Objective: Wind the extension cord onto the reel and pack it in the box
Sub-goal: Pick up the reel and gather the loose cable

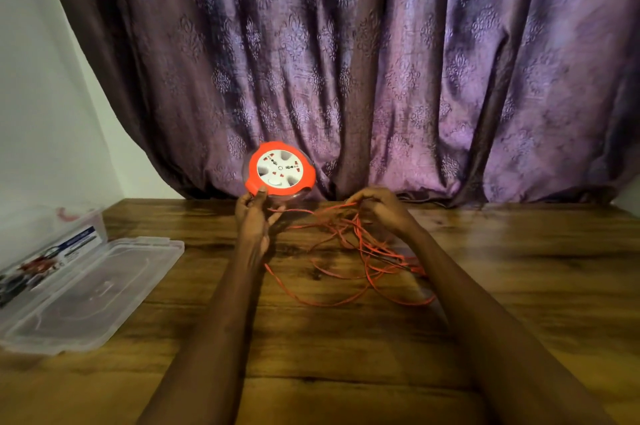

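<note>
A dark wooden desk (519, 286) with strong grain fills the lower half of the view, and its far edge meets a heavy purple curtain (381, 60) with an embossed pattern that hangs in deep folds. A pale wall (34, 95) shows at far left. Two bare forearms reach forward from the near edge. The left hand (254, 216) is closed on the lower rim of a round orange and white reel (280, 168), held upright above the far side of the desk with its socket face toward the camera. The right hand (377, 204), just right of it, pinches strands of the thin orange cord (363, 251), which lies in a loose tangle on the desk between and beyond the arms. At left sits a clear plastic box (79, 227), cut off by the frame, with its lid (90, 293) lying flat on the near side. The printed label on the box is too blurred to read, and the plug end of the cord cannot be made out.
</note>
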The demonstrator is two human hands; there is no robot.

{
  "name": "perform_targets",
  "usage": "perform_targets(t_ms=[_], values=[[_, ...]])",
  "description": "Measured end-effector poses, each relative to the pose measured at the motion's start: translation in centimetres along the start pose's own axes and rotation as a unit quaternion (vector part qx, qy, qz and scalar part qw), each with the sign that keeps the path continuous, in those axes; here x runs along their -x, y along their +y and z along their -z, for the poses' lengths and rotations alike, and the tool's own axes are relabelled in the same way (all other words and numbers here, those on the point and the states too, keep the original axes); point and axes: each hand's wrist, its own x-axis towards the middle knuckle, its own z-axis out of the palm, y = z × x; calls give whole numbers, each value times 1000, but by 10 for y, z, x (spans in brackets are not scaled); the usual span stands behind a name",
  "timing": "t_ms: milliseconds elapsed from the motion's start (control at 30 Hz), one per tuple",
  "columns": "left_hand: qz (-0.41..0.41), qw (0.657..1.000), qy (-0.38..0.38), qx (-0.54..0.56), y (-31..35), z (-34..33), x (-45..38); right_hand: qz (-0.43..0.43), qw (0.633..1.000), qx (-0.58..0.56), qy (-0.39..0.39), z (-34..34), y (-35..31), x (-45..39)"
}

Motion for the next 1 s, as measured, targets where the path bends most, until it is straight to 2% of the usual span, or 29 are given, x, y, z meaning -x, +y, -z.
perform_targets(t_ms=[100,200,300,400,467,567,667,733,867,1000], values=[[13,1000,-7,8,0,1,0,38,993,103,-51,-4,-15,2],[16,1000,-14,12,1,1,0,121,940,305,-97,-15,-31,8],[16,1000,-15,11,3,0,3,62,898,421,-108,-26,-39,14],[19,1000,-21,10,3,-1,3,96,867,477,-110,-37,-38,16],[18,999,-27,5,3,-1,3,116,867,472,-112,-42,-35,19],[21,999,-44,-7,2,-2,4,126,897,408,-111,-44,-29,27],[22,998,-57,-12,2,-4,5,173,911,354,-122,-36,-30,28],[24,998,-54,-16,4,-5,5,190,925,317,-92,-30,-29,23],[26,998,-45,-34,3,-7,5,138,971,197,17,-17,-35,7],[34,996,-64,-42,2,-12,9,156,973,167,37,-11,-54,-9]])
